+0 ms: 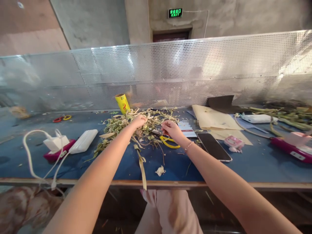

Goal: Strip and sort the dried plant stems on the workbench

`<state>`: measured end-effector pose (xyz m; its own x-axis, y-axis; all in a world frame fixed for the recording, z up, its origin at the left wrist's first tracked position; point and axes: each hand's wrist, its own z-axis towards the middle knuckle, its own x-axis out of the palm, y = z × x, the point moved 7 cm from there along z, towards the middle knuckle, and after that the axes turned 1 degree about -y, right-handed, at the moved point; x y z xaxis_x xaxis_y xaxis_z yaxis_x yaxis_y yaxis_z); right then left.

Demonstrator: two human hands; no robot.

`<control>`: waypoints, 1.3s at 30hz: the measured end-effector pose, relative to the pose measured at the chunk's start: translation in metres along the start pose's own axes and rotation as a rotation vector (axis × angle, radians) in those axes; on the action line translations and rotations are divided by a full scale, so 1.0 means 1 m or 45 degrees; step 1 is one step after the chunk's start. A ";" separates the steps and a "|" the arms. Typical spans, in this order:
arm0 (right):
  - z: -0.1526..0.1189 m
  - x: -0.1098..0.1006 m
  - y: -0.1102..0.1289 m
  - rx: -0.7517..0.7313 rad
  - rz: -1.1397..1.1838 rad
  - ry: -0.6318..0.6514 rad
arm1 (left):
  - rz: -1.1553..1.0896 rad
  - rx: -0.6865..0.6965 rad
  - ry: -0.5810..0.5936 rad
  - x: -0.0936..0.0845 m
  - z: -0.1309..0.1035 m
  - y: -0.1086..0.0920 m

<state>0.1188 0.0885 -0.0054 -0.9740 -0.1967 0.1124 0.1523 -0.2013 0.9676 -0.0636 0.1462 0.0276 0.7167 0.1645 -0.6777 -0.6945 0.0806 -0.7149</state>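
On the blue table (170, 165), a heap of dried leaf strips (136, 125) is spread in the middle, and both hands are reached into it. The left hand (138, 122) is curled with fingers pressed together on a clump of strips at the top of the heap. The right hand (171, 128) is closed around something small at the heap's right edge; what is pinched cannot be told. Yellow scissors (168, 142) are laid just beneath the right hand, partly hidden by it. One long strip (141, 165) is draped toward the table's front edge, with a small scrap (160, 170) beside it.

Behind the heap a yellow roll (123, 103) is stood tilted against the perforated screen (195, 68). To the right a dark phone (214, 146) is laid flat near the right forearm, with a card (186, 129), brown paper (214, 121) and a pink item (233, 143) around it. More green stalks (287, 117) are piled far right. To the left a white power bank (83, 141), a charger (56, 143) with its cable (31, 156), and red and yellow scissors (61, 118) are kept well apart from the hands.
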 end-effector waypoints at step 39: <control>-0.028 0.043 0.018 -0.475 -0.966 0.492 | -0.735 -0.056 -0.320 -0.097 0.103 0.032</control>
<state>0.0840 0.0499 0.0103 -0.7216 -0.1789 -0.6688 -0.3931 -0.6893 0.6086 -0.1619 0.2343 0.0878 0.9348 0.3333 -0.1229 -0.1929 0.1858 -0.9635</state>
